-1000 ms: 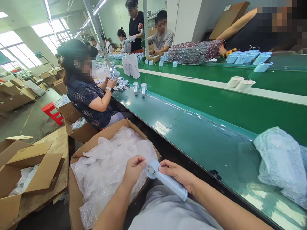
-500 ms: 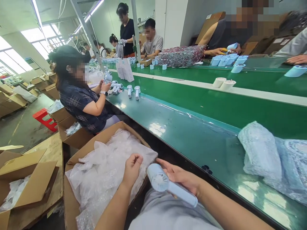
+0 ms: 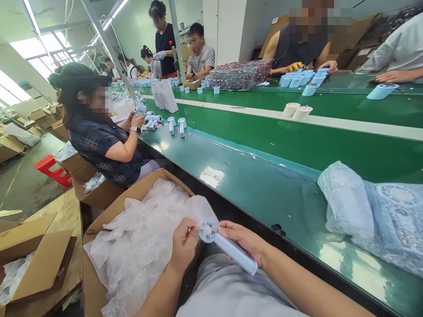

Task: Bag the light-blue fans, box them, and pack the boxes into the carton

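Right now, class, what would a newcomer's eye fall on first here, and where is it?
Probably the pale blue fan at bottom centre, held in the right hand, with the left hand close by its round head. Just left, a cardboard box is filled with clear plastic bags. Beyond, a long green table stretches across the view.

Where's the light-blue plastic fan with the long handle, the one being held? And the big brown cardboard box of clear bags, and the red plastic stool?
Light-blue fan (image 3: 232,251): head view, on its handle.
Big brown box (image 3: 91,288): head view, on its left wall.
Red stool (image 3: 45,164): head view, on its flat part.
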`<state>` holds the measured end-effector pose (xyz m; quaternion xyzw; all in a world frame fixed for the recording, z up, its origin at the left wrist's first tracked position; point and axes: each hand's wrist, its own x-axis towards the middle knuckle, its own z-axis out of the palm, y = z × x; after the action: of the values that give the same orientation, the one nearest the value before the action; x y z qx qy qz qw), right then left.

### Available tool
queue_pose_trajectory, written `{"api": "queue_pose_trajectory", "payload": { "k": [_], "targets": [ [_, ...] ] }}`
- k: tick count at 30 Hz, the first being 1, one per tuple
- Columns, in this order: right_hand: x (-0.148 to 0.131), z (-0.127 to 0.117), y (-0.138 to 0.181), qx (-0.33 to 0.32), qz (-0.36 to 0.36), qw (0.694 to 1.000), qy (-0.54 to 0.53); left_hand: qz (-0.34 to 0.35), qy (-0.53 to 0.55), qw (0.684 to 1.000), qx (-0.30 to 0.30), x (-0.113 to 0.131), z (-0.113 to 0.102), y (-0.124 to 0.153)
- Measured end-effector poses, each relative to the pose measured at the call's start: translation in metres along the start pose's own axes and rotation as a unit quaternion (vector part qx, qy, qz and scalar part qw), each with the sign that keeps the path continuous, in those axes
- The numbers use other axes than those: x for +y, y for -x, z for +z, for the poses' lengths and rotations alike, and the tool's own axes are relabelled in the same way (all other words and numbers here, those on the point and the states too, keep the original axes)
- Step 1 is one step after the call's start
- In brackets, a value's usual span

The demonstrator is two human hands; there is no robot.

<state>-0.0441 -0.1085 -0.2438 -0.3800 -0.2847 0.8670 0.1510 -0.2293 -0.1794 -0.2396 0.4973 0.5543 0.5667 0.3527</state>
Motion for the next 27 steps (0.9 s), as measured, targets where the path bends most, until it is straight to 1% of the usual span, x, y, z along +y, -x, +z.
{"api": "queue_pose_trajectory", "payload": {
  "k": [1, 3, 5, 7, 8, 9, 10, 11, 12, 13, 14, 15, 16, 17, 18, 19, 20, 21, 22, 23, 24, 25, 26, 27],
  "targets": [
    [0.000, 0.000, 0.001, 0.010, -0.004, 1.000, -0.006, 0.048, -0.051, 0.997, -0.013, 0.003, 0.000, 0.002],
    [-0.001, 0.001, 0.004, 0.032, -0.021, 0.999, -0.009, 0.131, -0.130, 0.983, -0.023, 0.007, 0.002, 0.007],
    [0.000, 0.004, 0.008, 0.057, -0.043, 0.997, -0.005, 0.183, -0.183, 0.966, -0.018, 0.011, 0.008, 0.011],
    [0.002, 0.007, 0.010, 0.084, -0.046, 0.995, -0.007, 0.221, -0.222, 0.950, -0.010, 0.013, 0.017, 0.014],
    [0.003, 0.009, 0.011, 0.101, -0.043, 0.994, -0.016, 0.245, -0.238, 0.940, -0.024, 0.013, 0.022, 0.015],
    [0.004, 0.011, 0.011, 0.116, -0.038, 0.992, -0.028, 0.275, -0.247, 0.928, -0.050, 0.013, 0.026, 0.016],
    [0.005, 0.013, 0.011, 0.131, -0.037, 0.990, -0.041, 0.303, -0.249, 0.916, -0.083, 0.012, 0.030, 0.017],
    [0.005, 0.014, 0.011, 0.144, -0.038, 0.987, -0.051, 0.317, -0.243, 0.909, -0.116, 0.011, 0.033, 0.017],
    [0.006, 0.014, 0.010, 0.156, -0.041, 0.985, -0.056, 0.305, -0.231, 0.913, -0.141, 0.009, 0.035, 0.017],
    [0.006, 0.014, 0.010, 0.165, -0.044, 0.984, -0.052, 0.264, -0.212, 0.929, -0.149, 0.008, 0.036, 0.016],
    [0.006, 0.013, 0.009, 0.171, -0.045, 0.983, -0.042, 0.194, -0.188, 0.952, -0.141, 0.007, 0.036, 0.015],
    [0.006, 0.011, 0.010, 0.177, -0.045, 0.983, -0.027, 0.108, -0.162, 0.973, -0.124, 0.007, 0.035, 0.013],
    [0.006, 0.008, 0.013, 0.183, -0.046, 0.982, -0.007, 0.025, -0.133, 0.984, -0.112, 0.008, 0.035, 0.012],
    [0.006, 0.006, 0.017, 0.188, -0.047, 0.981, 0.017, -0.042, -0.104, 0.988, -0.106, 0.010, 0.034, 0.010],
    [0.006, 0.004, 0.022, 0.192, -0.047, 0.980, 0.036, -0.089, -0.079, 0.987, -0.107, 0.013, 0.033, 0.010],
    [0.005, 0.002, 0.030, 0.196, -0.056, 0.976, 0.071, -0.120, -0.060, 0.984, -0.114, 0.016, 0.032, 0.010],
    [0.003, 0.001, 0.040, 0.201, -0.078, 0.967, 0.135, -0.140, -0.046, 0.982, -0.121, 0.020, 0.031, 0.010],
    [0.000, 0.001, 0.051, 0.207, -0.109, 0.946, 0.227, -0.154, -0.038, 0.980, -0.124, 0.025, 0.030, 0.012],
    [-0.003, 0.002, 0.064, 0.211, -0.140, 0.909, 0.332, -0.163, -0.034, 0.978, -0.124, 0.028, 0.029, 0.014],
    [-0.008, 0.004, 0.076, 0.204, -0.160, 0.863, 0.433, -0.167, -0.031, 0.978, -0.125, 0.032, 0.028, 0.015],
    [-0.013, 0.006, 0.088, 0.183, -0.161, 0.823, 0.512, -0.166, -0.028, 0.977, -0.130, 0.034, 0.026, 0.017],
    [-0.019, 0.008, 0.099, 0.155, -0.142, 0.807, 0.552, -0.161, -0.024, 0.977, -0.141, 0.035, 0.024, 0.017],
    [-0.026, 0.008, 0.109, 0.127, -0.110, 0.825, 0.540, -0.156, -0.017, 0.975, -0.154, 0.036, 0.022, 0.016],
    [-0.033, 0.007, 0.117, 0.106, -0.085, 0.860, 0.493, -0.153, -0.006, 0.974, -0.166, 0.037, 0.020, 0.014]
  ]
}}
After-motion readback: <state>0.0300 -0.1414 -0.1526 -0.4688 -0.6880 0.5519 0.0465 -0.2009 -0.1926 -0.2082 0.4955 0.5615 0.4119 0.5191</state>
